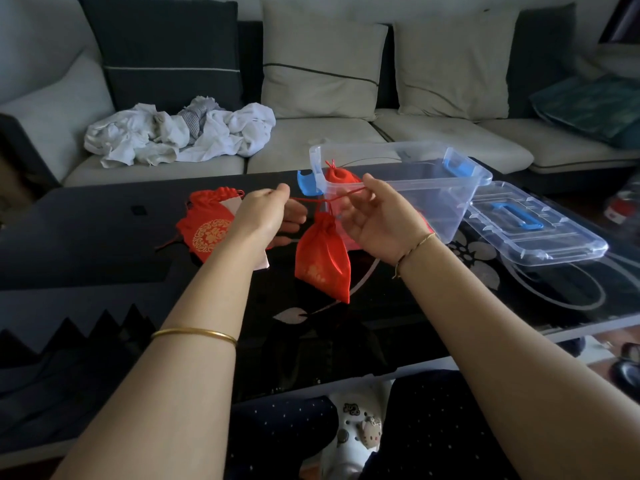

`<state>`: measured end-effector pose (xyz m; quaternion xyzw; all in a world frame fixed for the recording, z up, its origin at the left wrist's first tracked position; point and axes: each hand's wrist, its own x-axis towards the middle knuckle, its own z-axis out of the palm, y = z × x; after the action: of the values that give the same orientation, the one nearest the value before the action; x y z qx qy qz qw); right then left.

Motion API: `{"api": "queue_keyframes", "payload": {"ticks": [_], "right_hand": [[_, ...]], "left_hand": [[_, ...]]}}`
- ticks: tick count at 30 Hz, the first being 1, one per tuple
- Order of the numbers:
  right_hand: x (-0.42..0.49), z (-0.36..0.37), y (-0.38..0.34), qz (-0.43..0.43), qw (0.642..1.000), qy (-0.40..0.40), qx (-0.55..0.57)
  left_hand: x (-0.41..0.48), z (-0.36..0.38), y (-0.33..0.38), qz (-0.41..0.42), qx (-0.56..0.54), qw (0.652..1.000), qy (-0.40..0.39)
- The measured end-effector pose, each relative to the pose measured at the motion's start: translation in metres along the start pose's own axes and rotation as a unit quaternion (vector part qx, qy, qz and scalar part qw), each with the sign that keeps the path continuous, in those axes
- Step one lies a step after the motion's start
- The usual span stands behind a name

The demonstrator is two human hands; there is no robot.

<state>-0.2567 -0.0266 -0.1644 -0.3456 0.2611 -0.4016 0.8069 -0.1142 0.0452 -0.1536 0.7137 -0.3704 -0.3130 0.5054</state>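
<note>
A small red drawstring pouch point(322, 258) hangs above the black table by its red cord point(313, 201), its mouth cinched tight. My left hand point(266, 216) pinches one end of the cord and my right hand point(374, 220) pinches the other, with the cord stretched between them. A second red pouch with a gold round pattern point(204, 233) lies flat on the table behind my left hand. A third red pouch point(337, 175) sits inside the clear plastic box point(460, 195) at its left end.
The box's clear lid with a blue handle point(533, 230) lies on the table to the right. A blue latch point(307, 183) hangs at the box's left end. A sofa holds crumpled white cloth point(180, 133) behind the table point(86, 237).
</note>
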Motion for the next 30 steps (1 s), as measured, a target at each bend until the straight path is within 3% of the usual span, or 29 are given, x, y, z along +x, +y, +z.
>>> {"api": "queue_keyframes", "payload": {"ticks": [3,7,11,12,15,20,25,30], "right_hand": [[0.0,-0.001,-0.002,0.032,0.996,-0.001,0.082],[0.004,-0.011,-0.003,0.048,0.996,0.074,0.009],[0.008,-0.015,0.003,0.038,0.991,0.122,-0.043],[0.008,-0.016,0.003,0.025,0.991,0.121,-0.049],[0.006,-0.014,-0.005,-0.033,0.993,0.096,-0.059],[-0.005,0.006,-0.008,-0.146,0.97,0.032,-0.191],[-0.008,0.018,-0.004,-0.185,0.931,0.006,-0.315],[-0.007,0.014,-0.004,-0.13,0.92,0.021,-0.369]], "left_hand": [[0.003,0.001,-0.002,-0.018,0.003,0.998,0.061],[0.004,0.0,0.001,-0.053,-0.123,0.984,0.121],[-0.004,0.008,0.008,0.023,-0.298,0.954,0.021],[-0.006,0.008,0.009,0.037,-0.285,0.958,0.0],[-0.006,0.007,0.006,0.08,-0.112,0.99,-0.043],[-0.009,0.008,0.004,0.116,0.03,0.986,-0.112],[-0.009,0.012,0.007,0.131,0.053,0.985,-0.102],[-0.008,0.013,0.006,0.108,0.014,0.989,-0.105]]}}
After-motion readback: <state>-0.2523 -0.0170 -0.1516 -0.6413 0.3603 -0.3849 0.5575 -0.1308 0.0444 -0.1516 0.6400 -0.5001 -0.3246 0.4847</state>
